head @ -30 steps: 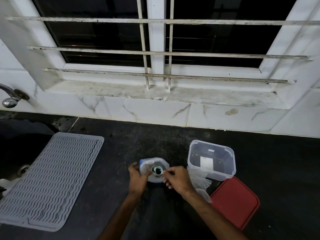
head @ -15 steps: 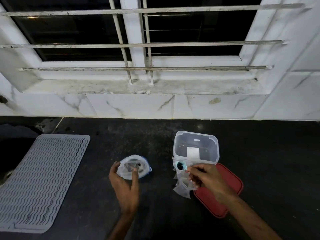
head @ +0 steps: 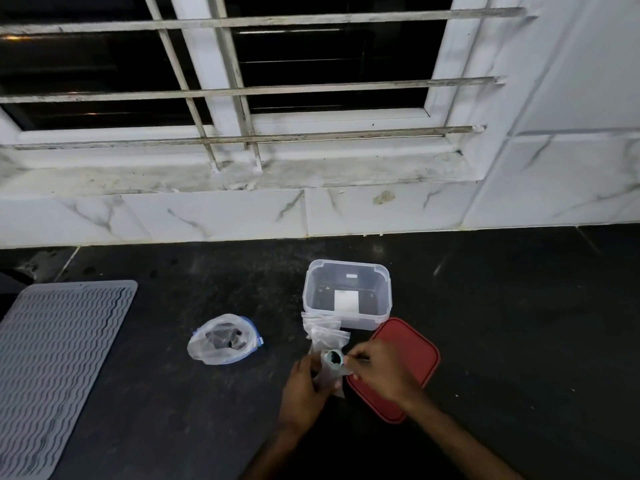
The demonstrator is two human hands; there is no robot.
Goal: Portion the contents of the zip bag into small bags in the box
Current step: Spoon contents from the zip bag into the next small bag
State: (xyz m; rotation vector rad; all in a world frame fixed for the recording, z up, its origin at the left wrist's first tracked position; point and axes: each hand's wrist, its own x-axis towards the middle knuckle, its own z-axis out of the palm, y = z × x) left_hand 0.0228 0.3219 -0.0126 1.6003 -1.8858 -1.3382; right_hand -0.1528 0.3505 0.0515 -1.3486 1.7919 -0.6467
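Note:
A clear zip bag (head: 223, 339) with a blue seal lies open on the dark counter, dark pieces inside it. A clear plastic box (head: 347, 293) stands to its right, with only a white label showing inside. Several small clear bags (head: 325, 330) lie in a pile against the box's front. My left hand (head: 304, 388) grips one small bag (head: 330, 372) from the left. My right hand (head: 379, 370) pinches a small round teal-rimmed piece (head: 333, 358) at that bag's mouth.
The box's red lid (head: 412, 362) lies flat under my right wrist. A grey ribbed drying mat (head: 52, 368) covers the counter's left side. White marble tiles (head: 221, 216) and a barred window (head: 221, 91) rise behind the counter.
My left hand let go of the zip bag and moved right to a small bag. My right hand carried the round piece from the zip bag to the small bag's mouth.

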